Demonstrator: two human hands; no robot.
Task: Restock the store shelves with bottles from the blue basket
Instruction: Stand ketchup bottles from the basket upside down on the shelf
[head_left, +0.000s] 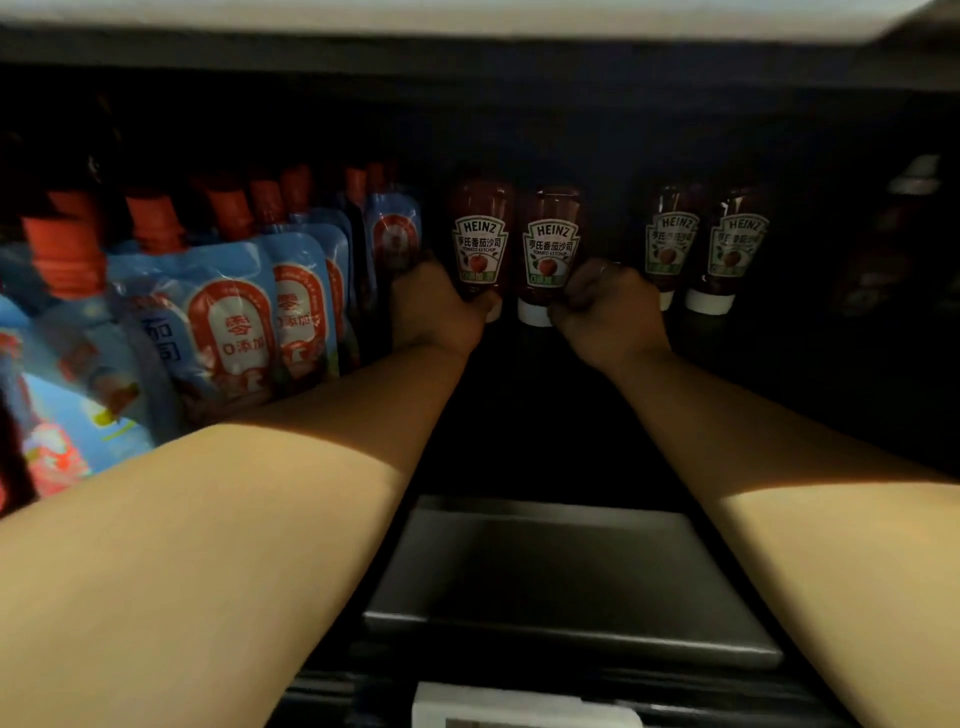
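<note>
Head view: deep in the dark shelf (571, 561), the left hand (436, 312) wraps closed fingers round the lower end of a dark red Heinz ketchup squeeze bottle with a white cap (480, 244). The right hand (610, 312) grips its twin (550, 254) likewise. Both bottles stand upright, caps down, labels facing out, seemingly touching. Blue spouted pouches (234, 322) stand left.

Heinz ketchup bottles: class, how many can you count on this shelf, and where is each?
4: left hand holds one, right hand holds one, two stand further right. Others may hide in the dark.
</note>
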